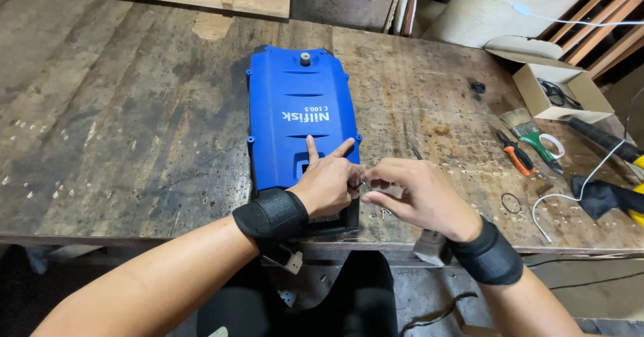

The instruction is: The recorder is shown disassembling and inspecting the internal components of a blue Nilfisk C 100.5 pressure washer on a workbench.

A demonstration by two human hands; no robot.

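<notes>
Head view shows the left hand (327,184) resting on the blue housing (301,119) on the worktop (134,109), fingers half spread. Beside it, the right hand (412,193) pinches a small screw (365,186), probably to be seated next.

The housing (302,119) is blue plastic, smooth with a matt sheen. Under it the bench (121,129) is rough wood, worn, stained and dull. Right of the housing lie a small cardboard box (560,92), a brush (520,120) with pale bristles, and pliers (515,154) with glossy orange plastic grips. Both wristbands (272,214) are black matt cloth.
</notes>
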